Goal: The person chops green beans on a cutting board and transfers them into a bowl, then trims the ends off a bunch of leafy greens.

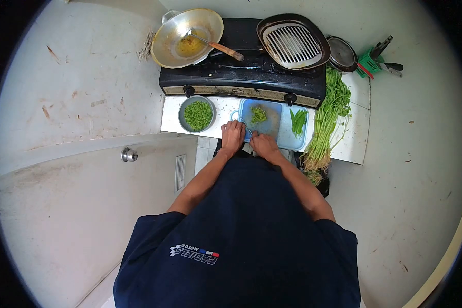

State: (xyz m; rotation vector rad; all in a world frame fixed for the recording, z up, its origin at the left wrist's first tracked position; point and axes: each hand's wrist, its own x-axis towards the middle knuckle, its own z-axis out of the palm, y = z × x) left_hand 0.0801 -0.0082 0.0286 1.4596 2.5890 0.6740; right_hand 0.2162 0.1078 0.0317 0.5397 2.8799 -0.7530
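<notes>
My right hand (264,146) is closed round the handle end of a knife (248,129), at the near edge of a cutting board (273,129). Just left of it, my left hand (233,136) has its fingers bent and close together by the board's left edge. What lies under those fingertips is hidden. A small heap of chopped greens (258,114) sits on the board beyond the knife. Several long green pieces (298,122) lie on the blue tray (296,145) to the right. Left of my hands stands a grey bowl (181,121) filled with finely chopped greens (198,114).
Behind the board is a black gas stove (241,77), bearing a wok (161,49) with a wooden-handled spatula (226,51) and a grill pan (293,43). Rooted leafy greens (329,113) hang over the counter's front edge. A green basket (368,62) of utensils stands back right.
</notes>
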